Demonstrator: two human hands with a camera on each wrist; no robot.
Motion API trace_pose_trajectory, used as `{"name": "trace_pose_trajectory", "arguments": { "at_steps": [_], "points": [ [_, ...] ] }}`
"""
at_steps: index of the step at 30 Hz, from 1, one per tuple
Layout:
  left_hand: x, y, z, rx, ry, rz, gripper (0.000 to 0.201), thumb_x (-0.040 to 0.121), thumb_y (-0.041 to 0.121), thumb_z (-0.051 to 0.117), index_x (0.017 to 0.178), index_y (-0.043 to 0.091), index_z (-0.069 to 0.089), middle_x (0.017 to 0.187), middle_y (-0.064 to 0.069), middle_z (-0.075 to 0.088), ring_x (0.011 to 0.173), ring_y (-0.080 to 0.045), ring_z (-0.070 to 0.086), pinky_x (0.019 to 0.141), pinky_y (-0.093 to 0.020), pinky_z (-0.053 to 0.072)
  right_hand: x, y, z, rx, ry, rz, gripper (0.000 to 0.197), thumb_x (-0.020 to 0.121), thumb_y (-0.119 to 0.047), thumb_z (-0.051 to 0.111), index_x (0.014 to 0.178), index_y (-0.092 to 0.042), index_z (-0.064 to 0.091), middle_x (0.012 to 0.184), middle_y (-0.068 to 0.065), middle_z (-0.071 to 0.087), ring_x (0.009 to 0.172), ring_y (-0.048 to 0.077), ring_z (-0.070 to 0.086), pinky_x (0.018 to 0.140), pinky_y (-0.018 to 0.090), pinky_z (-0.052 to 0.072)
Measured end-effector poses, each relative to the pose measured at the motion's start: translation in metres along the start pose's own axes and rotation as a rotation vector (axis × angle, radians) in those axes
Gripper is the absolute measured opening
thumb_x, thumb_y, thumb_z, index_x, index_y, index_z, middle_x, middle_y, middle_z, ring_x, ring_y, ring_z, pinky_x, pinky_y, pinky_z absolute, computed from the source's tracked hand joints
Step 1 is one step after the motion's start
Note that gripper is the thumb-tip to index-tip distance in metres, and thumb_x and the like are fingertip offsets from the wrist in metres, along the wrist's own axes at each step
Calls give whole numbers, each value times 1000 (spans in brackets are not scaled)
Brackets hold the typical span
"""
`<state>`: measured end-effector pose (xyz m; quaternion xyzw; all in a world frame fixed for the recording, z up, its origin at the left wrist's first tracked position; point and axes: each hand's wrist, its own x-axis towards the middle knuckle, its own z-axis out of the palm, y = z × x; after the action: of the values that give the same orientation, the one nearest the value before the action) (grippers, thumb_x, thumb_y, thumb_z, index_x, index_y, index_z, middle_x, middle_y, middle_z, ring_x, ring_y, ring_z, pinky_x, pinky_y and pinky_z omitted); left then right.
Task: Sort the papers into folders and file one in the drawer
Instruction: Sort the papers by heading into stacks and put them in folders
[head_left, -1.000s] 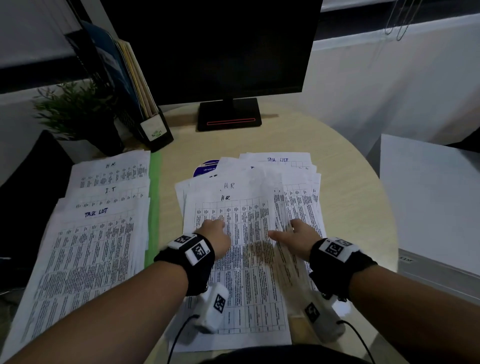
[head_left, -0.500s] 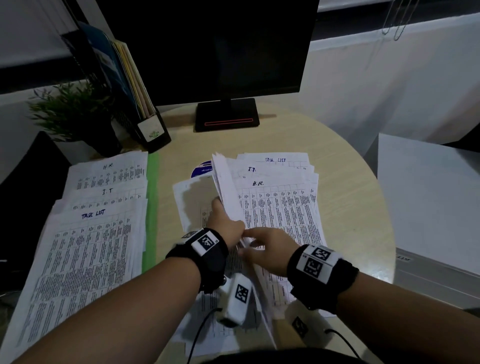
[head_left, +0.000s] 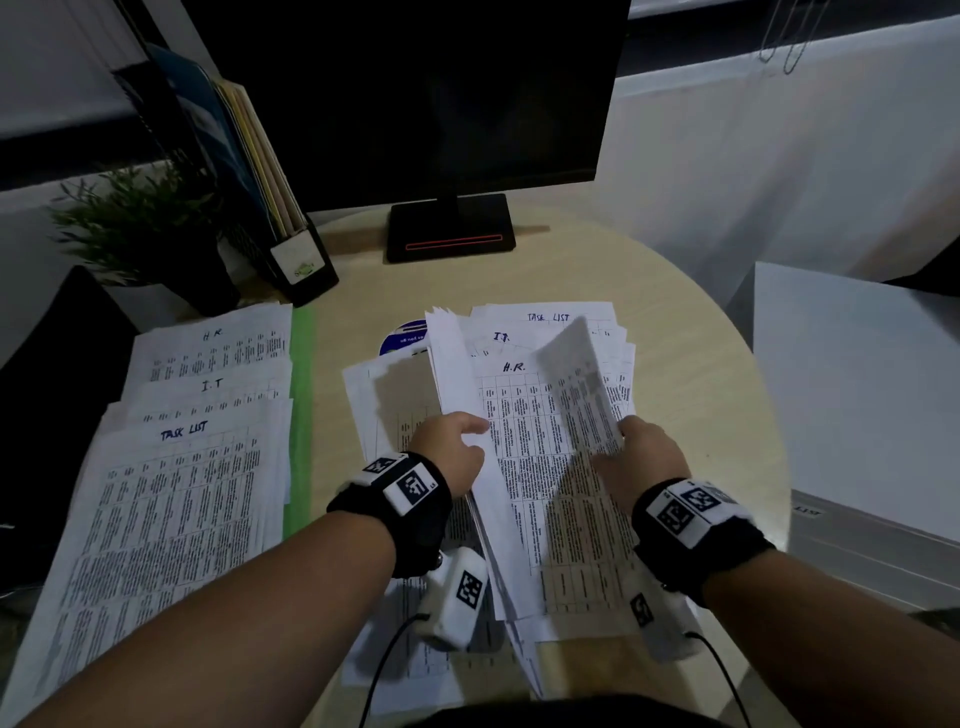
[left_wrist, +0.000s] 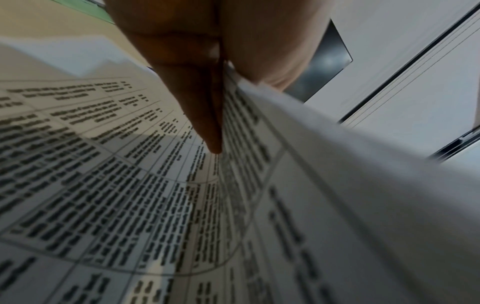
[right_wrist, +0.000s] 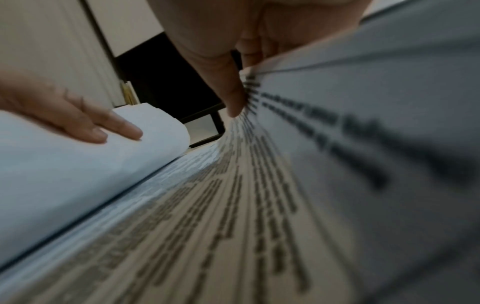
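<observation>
the unsorted papers (head_left: 524, 467) lie at the centre of the round table (head_left: 691, 395), directly ahead of the person, long axis running 12 to 6 o'clock, headings at the 12 o'clock end. the left hand (head_left: 451, 451) sits at the 9 o'clock edge of this stack and holds a lifted bundle of sheets (head_left: 457, 374) stood up on edge; the left wrist view shows paper caught between the thumb and the straight fingers (left_wrist: 205, 115). the right hand (head_left: 641, 457) is at the 3 o'clock edge, pinching one curled sheet (head_left: 582, 379) that is peeled up and bowed over toward 12 o'clock; the right wrist view confirms the thumb (right_wrist: 228, 86) bearing on the printed face, the fingers behind it mostly hidden. exposed between the two hands is a sheet headed h.r. (head_left: 514, 368), with sheets headed i.t. and task list fanned out beyond it toward 12 o'clock. the sorted piles (head_left: 171, 467) lie well apart at 9 o'clock from the stack, overlapped, with a green folder edge (head_left: 301, 415) showing along their right side. judgement: the coming move turns on the sorted piles lying on the left hand's side, so the left hand is the nearer carrier for a transfer, while the right hand only separates sheets. the drawer cannot be identified with certainty. the file holder (head_left: 291, 249) stands at 11 o'clock beside the monitor base (head_left: 451, 228).
</observation>
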<state>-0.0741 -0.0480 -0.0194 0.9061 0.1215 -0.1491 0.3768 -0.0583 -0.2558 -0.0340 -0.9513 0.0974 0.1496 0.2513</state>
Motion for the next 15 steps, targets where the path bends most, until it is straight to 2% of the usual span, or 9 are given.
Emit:
{"name": "trace_pose_trajectory", "arguments": {
  "at_steps": [2,6,8,12,14,15],
  "points": [
    [0,0,-1,-19,2,-14,38,90,5,50,125,18,60,129,-1,58,87,-18,62,77,-23,48,-1,-2,-2,-23,50,-50,23,88,-18,60,109,-10,55,104,11,65,94,30,61,74,31,48],
    [0,-1,-3,-31,17,-9,37,90,6,51,124,19,60,127,-2,59,75,-16,61,69,-23,48,0,-2,-8,16,91,-66,29,88,-21,62,111,-14,47,97,10,67,87,30,61,66,28,40],
    [1,-3,-2,-51,27,-12,37,91,7,51,124,20,60,124,-3,60,63,-12,57,64,-23,46,2,-1,-10,39,101,-83,30,88,-23,62,110,-13,44,92,11,67,85,31,61,65,29,39],
    [-1,0,-3,-71,31,-18,36,91,8,51,124,21,60,124,-4,60,58,-9,54,61,-22,44,3,-2,-14,-70,92,-142,17,94,-26,54,90,-14,43,78,9,58,79,33,59,61,30,36],
    [-2,3,-3,-75,23,-18,36,92,7,50,124,21,60,128,-4,58,60,-12,55,62,-23,45,0,-3,-15,-125,91,-182,18,94,-28,53,85,-14,46,85,9,61,79,30,54,64,31,40],
    [-3,4,-3,-80,22,-20,35,92,8,50,124,20,60,129,-4,57,65,-16,58,63,-24,46,-2,-3,-13,-148,118,-221,18,92,-29,55,86,-13,52,97,8,62,88,29,53,71,32,43]
  ]
}}
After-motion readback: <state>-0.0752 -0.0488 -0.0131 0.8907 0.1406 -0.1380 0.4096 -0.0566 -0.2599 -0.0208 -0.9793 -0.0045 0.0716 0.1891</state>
